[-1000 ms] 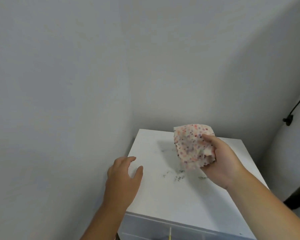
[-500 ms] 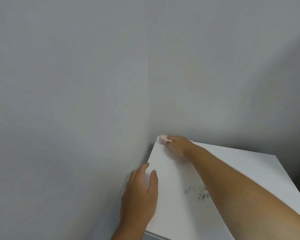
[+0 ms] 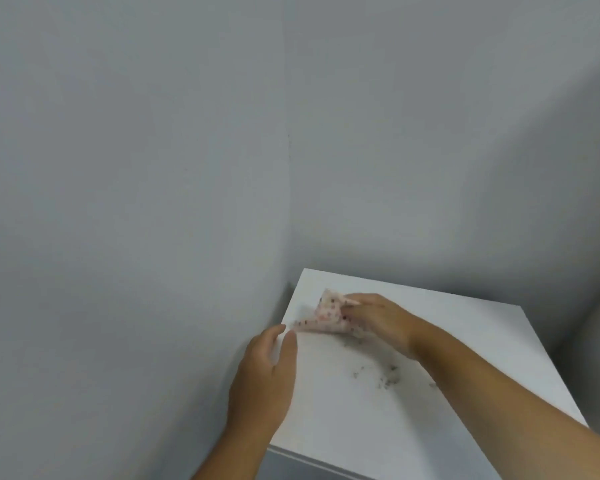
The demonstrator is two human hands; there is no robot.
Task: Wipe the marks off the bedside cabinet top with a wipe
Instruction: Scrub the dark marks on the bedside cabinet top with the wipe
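Note:
The white bedside cabinet top [image 3: 343, 420] fills the lower right of the head view. Dark smudgy marks [image 3: 383, 375] lie near its middle. My right hand [image 3: 378, 318] presses a pale wipe with coloured dots [image 3: 324, 313] flat on the top, in its far left part, just above the marks. The wipe sticks out to the left of my fingers. My left hand [image 3: 265, 379] rests on the cabinet's left edge, fingers apart and holding nothing, with its fingertips close to the wipe.
Grey walls meet in a corner [image 3: 288, 168] right behind the cabinet's far left. The left wall runs along the cabinet's left side. The cabinet's front edge [image 3: 309, 460] shows at the bottom.
My right hand has dragged the wipe from the far left corner back toward me, close to the marks, and more of the wipe shows. My left hand stays on the left edge.

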